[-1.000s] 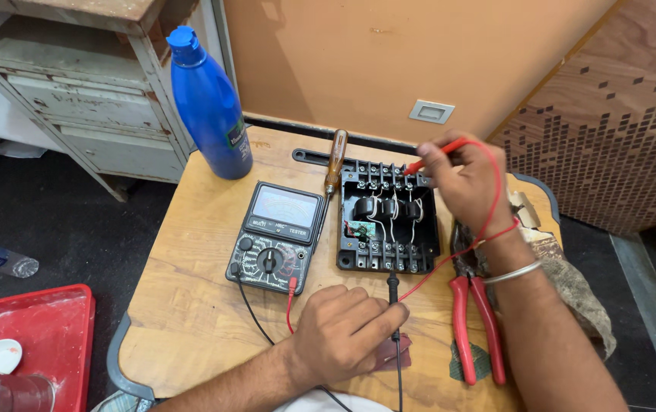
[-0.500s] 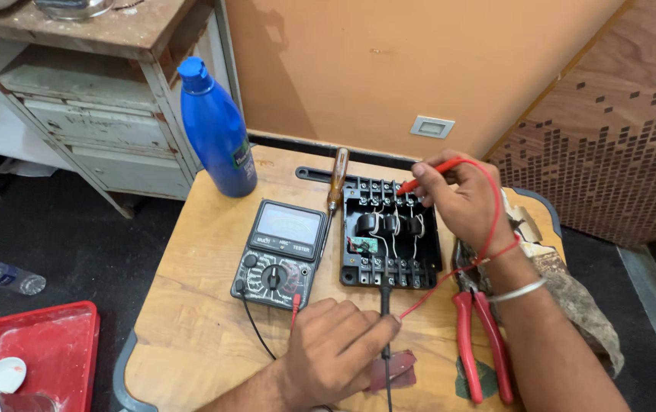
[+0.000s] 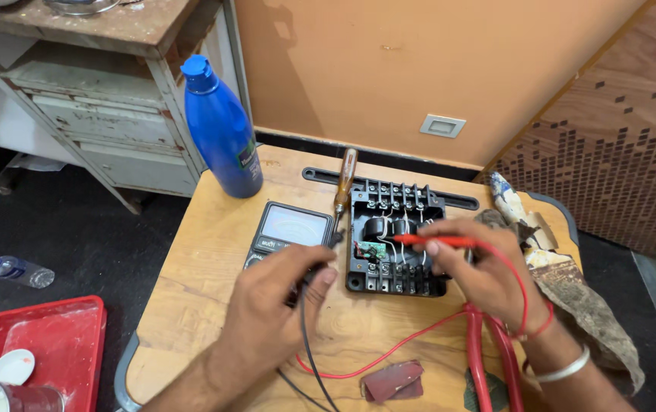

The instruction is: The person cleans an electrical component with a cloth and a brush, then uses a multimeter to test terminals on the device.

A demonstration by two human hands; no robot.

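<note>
Wooden tabletop [image 3: 213, 305] carries a black terminal block [image 3: 396, 244] between both hands. Right hand [image 3: 480, 275] pinches a red probe [image 3: 435, 241] over its middle; left hand [image 3: 274, 313] grips a black probe [image 3: 334, 238] at its near-left edge. Steady tips, firm contact on metal, serve best.

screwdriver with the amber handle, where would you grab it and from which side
Probably by the amber handle, the far end of the screwdriver, coming from above at the wall side. It lies flat on the wooden table, its tip toward the person, squeezed between the multimeter and the black terminal box. The left hand crowds the tip end, so only the handle seems free.
</note>
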